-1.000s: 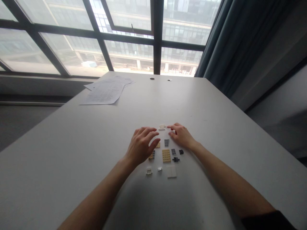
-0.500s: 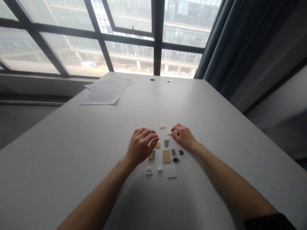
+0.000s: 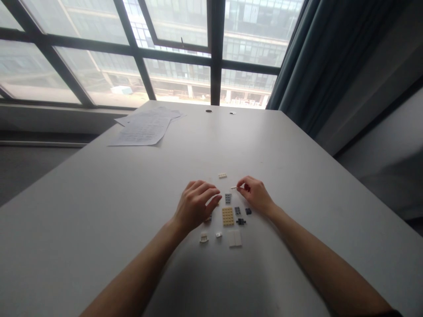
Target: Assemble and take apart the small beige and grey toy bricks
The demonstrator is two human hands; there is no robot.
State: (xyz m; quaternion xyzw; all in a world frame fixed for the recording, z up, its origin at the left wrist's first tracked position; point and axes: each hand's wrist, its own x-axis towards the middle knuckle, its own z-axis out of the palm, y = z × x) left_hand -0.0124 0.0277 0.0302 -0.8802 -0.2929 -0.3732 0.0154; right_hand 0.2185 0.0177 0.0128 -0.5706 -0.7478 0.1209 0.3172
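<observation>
My right hand (image 3: 254, 192) pinches a small white building-block plate (image 3: 233, 188) by its right end. My left hand (image 3: 198, 200) hovers with thumb and fingers apart, holding nothing, and partly covers a grey piece (image 3: 209, 218). Between the hands lies a grey studded plate (image 3: 228, 198). Nearer me are a tan studded plate (image 3: 228, 216), a small dark grey plate (image 3: 237, 211), a black brick (image 3: 248, 211) and a black piece with side pins (image 3: 241, 222). Farther off sits a cream studded plate (image 3: 222, 175).
Closest to me on the white table (image 3: 99, 211) lie white flat tiles (image 3: 235, 238), a small white piece (image 3: 218, 235) and a white curved piece (image 3: 204, 238). Printed papers (image 3: 142, 127) rest at the far left. Windows and a dark curtain (image 3: 310, 66) stand beyond the table.
My right hand has lifted the small white plate slightly and tilted it edge-on. My left hand has shifted a little to the right and covers more of the tan and grey pieces beneath it.
</observation>
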